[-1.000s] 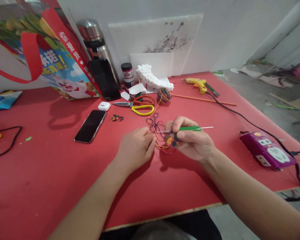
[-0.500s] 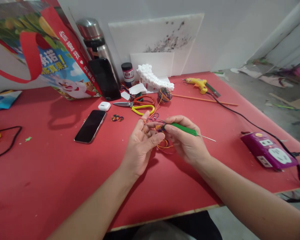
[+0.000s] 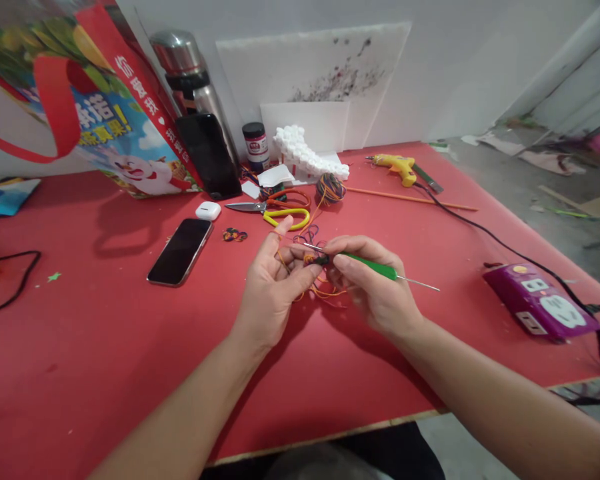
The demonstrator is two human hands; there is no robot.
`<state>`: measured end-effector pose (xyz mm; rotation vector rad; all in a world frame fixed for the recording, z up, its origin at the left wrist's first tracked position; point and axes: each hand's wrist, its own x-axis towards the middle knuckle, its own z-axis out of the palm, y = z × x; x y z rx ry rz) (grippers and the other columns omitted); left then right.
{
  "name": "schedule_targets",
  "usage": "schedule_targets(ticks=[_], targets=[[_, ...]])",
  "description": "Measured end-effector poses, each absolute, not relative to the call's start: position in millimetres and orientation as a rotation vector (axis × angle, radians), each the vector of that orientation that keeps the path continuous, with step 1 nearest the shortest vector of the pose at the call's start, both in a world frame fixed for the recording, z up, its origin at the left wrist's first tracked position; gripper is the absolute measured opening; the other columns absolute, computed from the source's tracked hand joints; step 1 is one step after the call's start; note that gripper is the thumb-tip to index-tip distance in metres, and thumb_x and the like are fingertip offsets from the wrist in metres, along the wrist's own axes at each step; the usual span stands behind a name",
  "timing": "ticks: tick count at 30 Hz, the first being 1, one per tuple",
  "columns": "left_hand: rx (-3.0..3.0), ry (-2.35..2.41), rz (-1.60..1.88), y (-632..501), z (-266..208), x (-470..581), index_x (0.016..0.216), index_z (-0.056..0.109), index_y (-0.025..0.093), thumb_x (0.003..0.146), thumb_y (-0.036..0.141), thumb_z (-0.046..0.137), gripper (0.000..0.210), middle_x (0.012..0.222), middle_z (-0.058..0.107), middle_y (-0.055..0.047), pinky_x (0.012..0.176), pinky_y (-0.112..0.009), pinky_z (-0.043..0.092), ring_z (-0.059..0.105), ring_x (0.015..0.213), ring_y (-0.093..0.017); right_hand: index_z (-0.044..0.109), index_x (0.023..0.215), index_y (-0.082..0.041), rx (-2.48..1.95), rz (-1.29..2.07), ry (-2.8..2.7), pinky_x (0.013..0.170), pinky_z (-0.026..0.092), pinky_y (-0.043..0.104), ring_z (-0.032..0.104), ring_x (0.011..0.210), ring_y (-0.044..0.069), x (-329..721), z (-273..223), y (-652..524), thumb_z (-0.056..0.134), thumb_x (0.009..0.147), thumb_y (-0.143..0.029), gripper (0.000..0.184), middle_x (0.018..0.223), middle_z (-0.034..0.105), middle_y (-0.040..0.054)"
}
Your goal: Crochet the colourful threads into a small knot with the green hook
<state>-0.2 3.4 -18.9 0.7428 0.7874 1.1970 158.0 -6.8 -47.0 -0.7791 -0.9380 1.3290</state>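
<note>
A small piece of multicoloured crochet (image 3: 310,259), dark and orange, is pinched between the thumb and fingers of my left hand (image 3: 275,283). Orange yarn runs over the raised index finger of that hand. My right hand (image 3: 380,287) is closed around a crochet hook with a green handle (image 3: 375,266); its metal tip lies right at the crochet piece, and a thin shaft sticks out behind toward the right. Loose yarn strands (image 3: 330,292) hang below and behind the fingers. Beyond the hands lies a ball of multicoloured yarn (image 3: 331,189), with a strand leading toward my left hand.
Scissors (image 3: 286,219) with red and yellow handles lie behind my left hand. To the left are a phone (image 3: 180,252), a white earbud case (image 3: 209,211) and a small crocheted piece (image 3: 235,235). A yellow glue gun (image 3: 399,168) and a purple power strip (image 3: 540,300) are on the right.
My left hand has shifted slightly left. The hook has moved a little, its rear shaft now lower and further right, and its front tip further left over the crochet piece.
</note>
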Motion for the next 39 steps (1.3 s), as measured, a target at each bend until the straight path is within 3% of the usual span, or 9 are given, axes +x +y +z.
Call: schedule_targets(ticks=[6, 13, 16, 20, 23, 28, 34, 39], targets=[[0.855, 0.774, 1.198, 2, -18, -2, 0.148, 0.061, 0.025, 0.067, 0.010, 0.098, 0.091, 0.084, 0.072, 0.006, 0.073, -0.018, 0.052, 0.062, 0.073, -0.008, 0.086, 0.096, -0.030, -0.774, 1.250, -0.995, 0.070, 0.056, 0.022, 0.066, 0.073, 0.009, 158, -47, -8, 0.090, 0.088, -0.021, 0.013, 0.092, 0.079, -0.0026], [0.800, 0.805, 1.243, 3, -16, -3, 0.145, 0.066, 0.024, 0.074, 0.017, 0.096, 0.077, 0.082, 0.075, 0.004, 0.070, -0.018, 0.050, 0.064, 0.073, -0.009, 0.084, 0.097, -0.029, -0.783, 1.195, -1.045, 0.072, 0.055, 0.025, 0.064, 0.077, 0.012, 158, -46, -11, 0.087, 0.090, -0.021, 0.011, 0.094, 0.075, -0.0012], [0.794, 0.806, 1.248, 3, -15, -4, 0.145, 0.067, 0.025, 0.072, 0.015, 0.096, 0.079, 0.082, 0.075, 0.004, 0.071, -0.019, 0.052, 0.066, 0.075, -0.010, 0.086, 0.099, -0.028, -0.763, 1.187, -1.090, 0.072, 0.055, 0.029, 0.065, 0.078, 0.015, 159, -44, -12, 0.082, 0.094, -0.026, 0.007, 0.098, 0.075, 0.0023], [0.815, 0.803, 1.209, 2, -15, -6, 0.145, 0.067, 0.024, 0.073, 0.015, 0.096, 0.078, 0.083, 0.074, 0.004, 0.062, -0.017, 0.048, 0.059, 0.065, -0.008, 0.087, 0.095, -0.027, -0.734, 1.208, -1.011, 0.067, 0.052, 0.029, 0.062, 0.076, 0.016, 159, -41, -10, 0.071, 0.100, -0.029, 0.017, 0.095, 0.074, 0.0035], [0.815, 0.810, 1.200, 2, -14, -6, 0.145, 0.067, 0.024, 0.073, 0.016, 0.097, 0.078, 0.083, 0.074, 0.004, 0.064, -0.016, 0.049, 0.060, 0.067, -0.007, 0.087, 0.095, -0.028, -0.714, 1.219, -1.001, 0.066, 0.050, 0.028, 0.060, 0.074, 0.015, 161, -39, -8, 0.069, 0.101, -0.026, 0.019, 0.094, 0.073, 0.0022], [0.833, 0.833, 1.201, 4, -13, -8, 0.146, 0.066, 0.024, 0.073, 0.015, 0.096, 0.080, 0.084, 0.075, 0.003, 0.062, -0.016, 0.048, 0.060, 0.066, -0.008, 0.086, 0.102, -0.029, -0.700, 1.179, -1.106, 0.070, 0.051, 0.027, 0.061, 0.080, 0.014, 166, -40, -7, 0.069, 0.105, -0.029, 0.018, 0.097, 0.070, 0.0011], [0.788, 0.819, 1.172, 4, -10, -10, 0.148, 0.063, 0.024, 0.070, 0.012, 0.097, 0.086, 0.080, 0.074, 0.005, 0.068, -0.017, 0.052, 0.065, 0.072, -0.009, 0.084, 0.103, -0.029, -0.716, 1.239, -1.089, 0.063, 0.052, 0.028, 0.062, 0.070, 0.015, 165, -40, -9, 0.078, 0.100, -0.036, 0.010, 0.086, 0.070, 0.0000], [0.777, 0.807, 1.136, 3, -9, -8, 0.155, 0.057, 0.024, 0.071, 0.012, 0.095, 0.093, 0.080, 0.075, 0.004, 0.066, -0.017, 0.051, 0.064, 0.070, -0.010, 0.083, 0.100, -0.029, -0.733, 1.148, -1.080, 0.064, 0.050, 0.028, 0.061, 0.073, 0.014, 163, -41, -9, 0.076, 0.102, -0.033, 0.008, 0.087, 0.069, 0.0005]])
